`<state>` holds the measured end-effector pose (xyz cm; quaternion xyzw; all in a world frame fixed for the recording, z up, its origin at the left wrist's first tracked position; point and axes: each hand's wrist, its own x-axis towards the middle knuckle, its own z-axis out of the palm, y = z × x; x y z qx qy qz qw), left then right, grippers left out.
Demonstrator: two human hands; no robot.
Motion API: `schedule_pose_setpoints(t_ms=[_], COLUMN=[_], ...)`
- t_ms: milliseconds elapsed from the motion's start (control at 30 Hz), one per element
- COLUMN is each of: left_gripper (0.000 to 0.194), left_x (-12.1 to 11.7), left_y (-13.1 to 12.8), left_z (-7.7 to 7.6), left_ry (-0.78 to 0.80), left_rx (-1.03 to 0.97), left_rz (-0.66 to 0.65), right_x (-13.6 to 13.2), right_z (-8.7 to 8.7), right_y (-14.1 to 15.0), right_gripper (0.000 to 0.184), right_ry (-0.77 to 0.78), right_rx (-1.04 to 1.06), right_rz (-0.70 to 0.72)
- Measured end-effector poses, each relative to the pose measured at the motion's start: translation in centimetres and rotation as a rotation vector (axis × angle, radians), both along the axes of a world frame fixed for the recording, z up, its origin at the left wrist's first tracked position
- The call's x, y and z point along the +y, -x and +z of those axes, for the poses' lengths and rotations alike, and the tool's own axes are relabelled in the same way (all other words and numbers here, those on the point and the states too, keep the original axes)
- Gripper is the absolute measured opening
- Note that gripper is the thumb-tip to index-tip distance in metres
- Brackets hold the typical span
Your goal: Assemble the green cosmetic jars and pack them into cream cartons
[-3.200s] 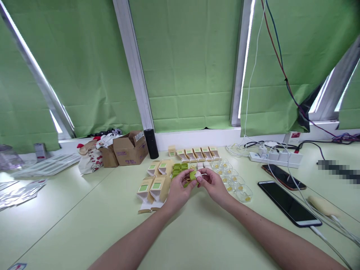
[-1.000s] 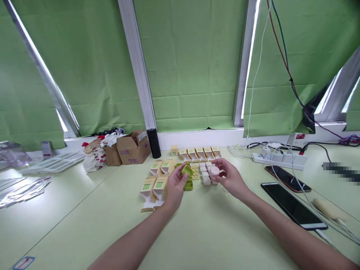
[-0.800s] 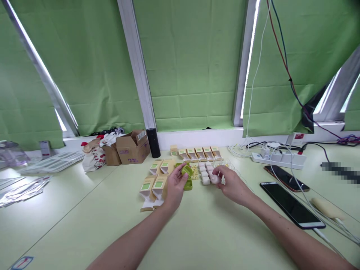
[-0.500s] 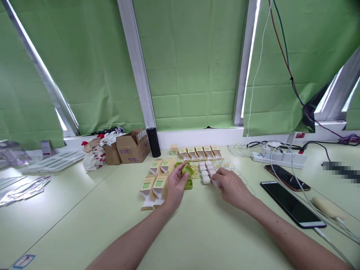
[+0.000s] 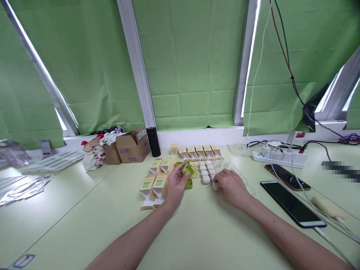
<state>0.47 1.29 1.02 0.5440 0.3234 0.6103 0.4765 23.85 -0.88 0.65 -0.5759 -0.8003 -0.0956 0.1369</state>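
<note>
A small green square tray [image 5: 188, 169] is pinched between the thumb and fingers of my left hand [image 5: 176, 183]. Another green tray [image 5: 188, 183] lies on the table just beneath it. My right hand [image 5: 229, 185] has its fingers closed on a small pale pink rounded block [image 5: 215, 186], at the near end of a row of similar ones. Left of that row stand white rounded blocks [image 5: 206, 179]. Small yellow pieces [image 5: 195, 171] lie between the trays and the blocks. Opened cardboard boxes with green labels [image 5: 159, 183] stand left of my left hand.
More small boxes [image 5: 200, 153] line the back, near clear plastic pieces [image 5: 225, 165]. On the right are a phone [image 5: 292, 202], a second phone [image 5: 287, 177], cables and a power strip [image 5: 281, 158]. A brown carton [image 5: 132, 148] and a black cylinder [image 5: 153, 142] stand at back left.
My right hand has shifted slightly, and the pink block at its fingertips now shows more plainly at the row's near end. My left hand keeps the green tray in place.
</note>
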Motion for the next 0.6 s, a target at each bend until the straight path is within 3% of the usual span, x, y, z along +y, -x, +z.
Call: schedule_pose_setpoints(t_ms=[600], left_gripper=[0.05], left_x=[-0.43], left_y=[-0.09], left_z=[0.43], left_ry=[-0.028], left_rx=[-0.002], left_rz=[-0.012], right_x=[0.32], right_z=[-0.23], right_y=[-0.53], right_gripper=[0.028], right_ry=[-0.028], right_rx=[0.001], right_rz=[-0.008])
